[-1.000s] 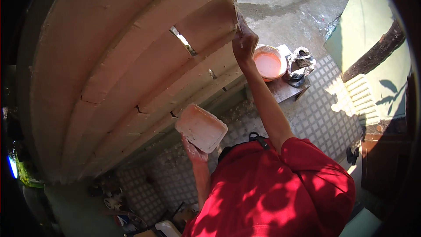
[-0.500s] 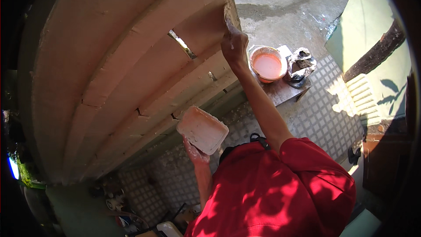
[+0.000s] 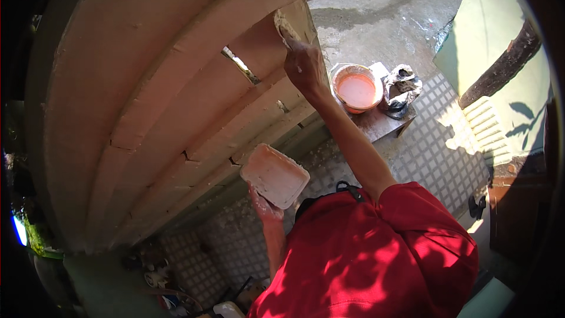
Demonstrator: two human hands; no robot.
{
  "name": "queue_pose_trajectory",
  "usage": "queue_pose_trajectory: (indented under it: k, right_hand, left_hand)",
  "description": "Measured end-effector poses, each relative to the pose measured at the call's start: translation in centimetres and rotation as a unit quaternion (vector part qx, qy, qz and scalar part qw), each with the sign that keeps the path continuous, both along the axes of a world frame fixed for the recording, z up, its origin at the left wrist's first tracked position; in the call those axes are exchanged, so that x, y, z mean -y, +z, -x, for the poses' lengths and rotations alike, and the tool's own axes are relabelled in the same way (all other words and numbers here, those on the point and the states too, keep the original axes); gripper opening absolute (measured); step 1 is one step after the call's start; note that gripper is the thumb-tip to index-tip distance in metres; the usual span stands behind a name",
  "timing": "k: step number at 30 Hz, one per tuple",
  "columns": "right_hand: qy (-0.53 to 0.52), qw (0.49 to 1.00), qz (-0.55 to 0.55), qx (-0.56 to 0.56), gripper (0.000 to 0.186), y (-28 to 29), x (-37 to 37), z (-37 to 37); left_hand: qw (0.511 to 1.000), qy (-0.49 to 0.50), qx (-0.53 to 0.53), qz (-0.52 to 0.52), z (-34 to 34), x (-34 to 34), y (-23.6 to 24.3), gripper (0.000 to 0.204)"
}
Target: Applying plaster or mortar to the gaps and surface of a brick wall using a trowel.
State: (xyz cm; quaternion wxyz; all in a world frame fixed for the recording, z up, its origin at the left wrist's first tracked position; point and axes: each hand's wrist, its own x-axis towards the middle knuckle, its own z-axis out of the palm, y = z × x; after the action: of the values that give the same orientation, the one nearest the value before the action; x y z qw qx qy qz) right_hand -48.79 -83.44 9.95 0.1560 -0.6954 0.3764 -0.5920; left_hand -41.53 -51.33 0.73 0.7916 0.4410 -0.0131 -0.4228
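Observation:
My left hand [image 3: 265, 203] is closed on the lower edge of a shallow rectangular tub [image 3: 275, 175], tilted so its inside shows. Pale pink paint coats the tub, and white smears mark my fingers. Raised and stretched forward, my right hand [image 3: 306, 65] grips a paintbrush [image 3: 285, 26] with a pale, paint-caked head. The brush head lies against the peach-coloured stepped wall [image 3: 170, 100], near its far right end. My fingers hide most of the handle. Left of the brush, a narrow slot [image 3: 240, 65] in the wall lets light through.
A bucket of pink-orange paint [image 3: 356, 89] stands on a low bench [image 3: 382, 125] to the right, beside a crumpled plastic bag [image 3: 402, 89]. Below is a tiled floor [image 3: 438, 141]. A dark trunk-like post [image 3: 503, 66] leans along the pale wall at right. Several items clutter the lower left.
My right hand and the paintbrush have moved left and slightly down along the wall. The tub in my left hand stays nearly where it was. The view has shifted slightly.

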Motion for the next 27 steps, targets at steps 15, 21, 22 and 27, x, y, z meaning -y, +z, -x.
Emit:
queue_pose_trajectory:
  k: [15, 21, 22, 27]
  right_hand:
    - [-0.005, 0.999, 0.036, 0.025, 0.044, 0.7, -1.4, -2.4]
    - [0.130, 0.990, 0.026, 0.047, 0.048, 1.4, -4.5, -3.0]
    - [0.115, 0.992, 0.027, 0.041, 0.048, 1.9, -4.5, -2.1]
    - [-0.031, 0.999, 0.007, 0.026, 0.050, 2.8, -0.4, 0.9]
  left_hand:
    - [1.000, 0.016, -0.018, 0.004, -0.6, -1.0, -0.7, 0.055]
    - [1.000, 0.000, -0.009, 0.009, -1.1, -0.9, -0.8, 0.057]
    - [1.000, 0.004, -0.013, 0.009, -1.3, -1.4, -0.8, 0.057]
    - [0.999, 0.015, -0.031, 0.004, -1.2, -1.6, -0.9, 0.057]
